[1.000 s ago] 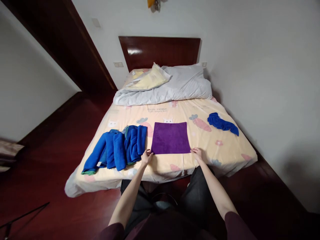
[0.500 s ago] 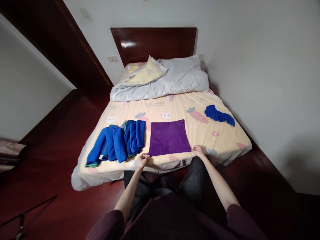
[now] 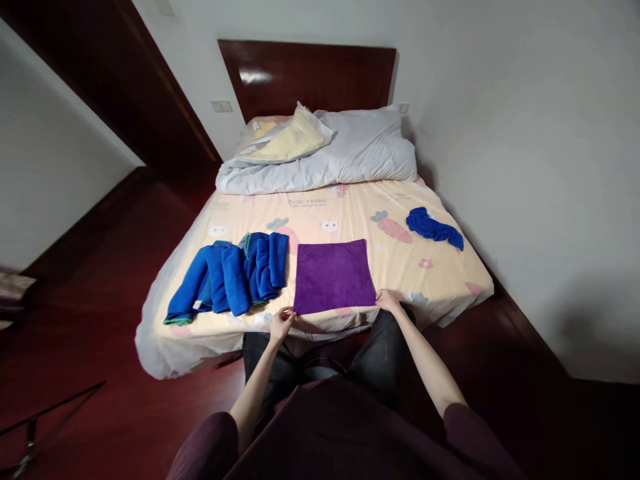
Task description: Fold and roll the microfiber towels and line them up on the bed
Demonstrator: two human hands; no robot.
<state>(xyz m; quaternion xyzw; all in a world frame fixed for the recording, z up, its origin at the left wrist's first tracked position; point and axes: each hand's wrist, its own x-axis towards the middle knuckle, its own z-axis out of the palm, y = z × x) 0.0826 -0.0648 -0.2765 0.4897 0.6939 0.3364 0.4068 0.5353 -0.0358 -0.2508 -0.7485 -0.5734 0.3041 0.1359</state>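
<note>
A purple cloth (image 3: 334,277) lies spread out flat near the front edge of the bed. My left hand (image 3: 283,324) pinches its near left corner, and my right hand (image 3: 387,301) pinches the near right corner. Just left of the cloth, several rolled or folded blue cloths (image 3: 233,283), some with green edging, lie side by side in a row. A crumpled blue cloth (image 3: 434,228) rests apart from them on the right side of the bed.
The bed (image 3: 320,215) has a patterned yellow sheet. A grey quilt (image 3: 367,150) and a pale yellow pillow (image 3: 300,137) are heaped by the dark wooden headboard (image 3: 310,77). A thin black stand (image 3: 33,430) is on the floor at lower left.
The view has shifted slightly. Both hands still grip the near corners of the purple cloth, which lies almost as before, its near edge a little closer to me relative to the bed.
</note>
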